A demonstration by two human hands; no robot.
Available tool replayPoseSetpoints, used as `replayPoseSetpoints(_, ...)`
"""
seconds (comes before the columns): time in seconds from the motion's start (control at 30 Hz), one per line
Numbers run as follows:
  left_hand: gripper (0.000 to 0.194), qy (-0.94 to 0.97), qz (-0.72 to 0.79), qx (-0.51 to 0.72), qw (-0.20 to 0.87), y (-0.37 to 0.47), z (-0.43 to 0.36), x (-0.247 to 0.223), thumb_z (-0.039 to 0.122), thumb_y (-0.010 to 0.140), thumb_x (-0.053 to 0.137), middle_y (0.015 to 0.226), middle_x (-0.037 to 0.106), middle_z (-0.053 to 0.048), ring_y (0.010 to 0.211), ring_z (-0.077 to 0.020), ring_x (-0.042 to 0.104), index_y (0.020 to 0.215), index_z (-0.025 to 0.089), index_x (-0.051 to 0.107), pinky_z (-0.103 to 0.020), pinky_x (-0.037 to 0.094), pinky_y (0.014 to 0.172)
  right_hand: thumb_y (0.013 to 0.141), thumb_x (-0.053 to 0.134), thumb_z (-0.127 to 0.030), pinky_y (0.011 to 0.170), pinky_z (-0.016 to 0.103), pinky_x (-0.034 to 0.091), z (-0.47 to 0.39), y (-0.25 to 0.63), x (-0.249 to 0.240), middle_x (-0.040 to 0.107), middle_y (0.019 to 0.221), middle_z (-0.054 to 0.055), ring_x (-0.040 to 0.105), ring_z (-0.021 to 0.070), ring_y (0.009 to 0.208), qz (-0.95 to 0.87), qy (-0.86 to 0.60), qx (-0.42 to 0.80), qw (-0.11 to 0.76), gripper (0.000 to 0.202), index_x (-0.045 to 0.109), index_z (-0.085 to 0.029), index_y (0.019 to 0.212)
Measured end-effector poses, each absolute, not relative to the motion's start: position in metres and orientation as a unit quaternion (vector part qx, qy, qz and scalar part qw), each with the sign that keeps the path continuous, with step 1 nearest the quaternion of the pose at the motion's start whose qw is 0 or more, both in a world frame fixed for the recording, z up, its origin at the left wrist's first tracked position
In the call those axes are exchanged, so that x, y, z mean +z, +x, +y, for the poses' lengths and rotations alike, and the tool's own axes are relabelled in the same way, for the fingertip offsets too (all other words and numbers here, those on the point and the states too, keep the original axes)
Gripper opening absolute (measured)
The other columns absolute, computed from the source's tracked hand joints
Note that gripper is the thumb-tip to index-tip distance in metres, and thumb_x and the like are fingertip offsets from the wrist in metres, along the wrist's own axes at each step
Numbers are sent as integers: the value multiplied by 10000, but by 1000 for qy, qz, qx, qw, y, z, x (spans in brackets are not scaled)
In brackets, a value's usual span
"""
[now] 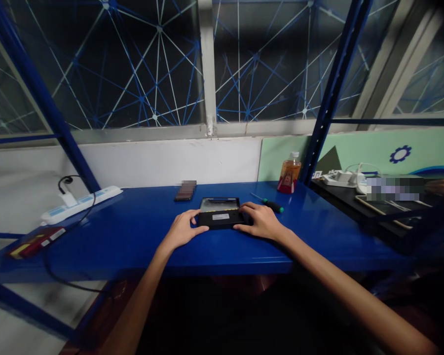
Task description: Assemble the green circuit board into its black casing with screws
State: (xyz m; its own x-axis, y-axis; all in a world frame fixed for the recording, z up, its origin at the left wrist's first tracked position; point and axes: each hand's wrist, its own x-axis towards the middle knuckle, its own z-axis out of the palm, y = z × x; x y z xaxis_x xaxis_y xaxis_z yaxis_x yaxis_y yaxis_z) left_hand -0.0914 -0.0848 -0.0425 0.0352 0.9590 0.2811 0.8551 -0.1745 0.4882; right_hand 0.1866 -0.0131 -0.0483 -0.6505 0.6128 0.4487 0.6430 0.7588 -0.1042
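A flat black case (217, 221) with a small pale label lies on the blue table, its rear part a raised frame around a greyish panel. My left hand (184, 227) grips its left edge, thumb at the near corner and fingers along the side. On the opposite edge, my right hand (259, 220) holds it the same way, with the fingertips near the rear part. Just behind my right hand lies a screwdriver (273, 204) with a black and green handle, its shaft pointing back left. A dark phone-like object (186, 191) rests behind the case to the left.
A bottle of orange-red drink (289, 172) stands at the table's back right. On the left are a white power strip (82, 204), a red box (37, 242) and a black cable. Blue rack posts rise at both sides. A dark side table (355, 203) holds chargers and cables.
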Motion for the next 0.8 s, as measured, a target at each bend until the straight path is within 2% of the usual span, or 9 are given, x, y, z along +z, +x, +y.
replayPoseSetpoints(0.17, 604, 713, 631, 289, 101, -94, -90, -40, 522, 662, 729, 1000, 695, -81, 977, -294, 633, 1169, 198, 671, -362, 475, 829, 802, 528, -668, 704, 307, 447, -15, 187, -47, 622, 1149, 95, 636, 243, 925, -907, -349, -32, 235, 549, 620, -200, 1073)
replayPoseSetpoints(0.27, 614, 691, 644, 313, 101, -92, -95, -37, 538, 618, 757, 961, 714, -70, 935, -282, 648, 1134, 211, 696, -354, 479, 815, 796, 538, -664, 710, 314, 455, -15, 187, -47, 606, 1180, 101, 635, 247, 935, -907, -347, -30, 235, 557, 613, -207, 1103)
replayPoseSetpoints(0.4, 483, 655, 649, 365, 130, -91, -99, -35, 553, 650, 725, 828, 735, -50, 814, -255, 678, 1001, 222, 752, -318, 487, 722, 793, 563, -641, 736, 326, 472, -12, 189, -48, 595, 1212, 102, 637, 254, 950, -912, -333, -26, 240, 567, 585, -212, 1162)
replayPoseSetpoints(0.53, 400, 636, 646, 389, 160, -91, -100, -36, 538, 669, 713, 720, 732, -43, 708, -239, 677, 886, 207, 772, -295, 474, 624, 906, 498, -461, 753, 317, 479, -9, 191, -48, 619, 1156, 109, 642, 234, 936, -915, -313, -15, 253, 387, 576, -190, 1170)
replayPoseSetpoints(0.6, 355, 630, 635, 413, 173, -91, -100, -38, 517, 699, 699, 730, 742, -46, 719, -237, 683, 854, 206, 772, -292, 483, 637, 934, 468, -404, 769, 313, 478, -9, 192, -47, 630, 1117, 112, 643, 223, 922, -915, -301, 0, 269, 336, 585, -177, 1153)
replayPoseSetpoints(0.8, 360, 609, 631, 452, 164, -91, -98, -38, 532, 776, 626, 767, 754, -42, 751, -242, 697, 816, 203, 767, -279, 498, 630, 950, 451, -418, 755, 314, 478, -8, 189, -47, 640, 992, 109, 629, 208, 846, -909, -268, 47, 314, 344, 598, -169, 1136)
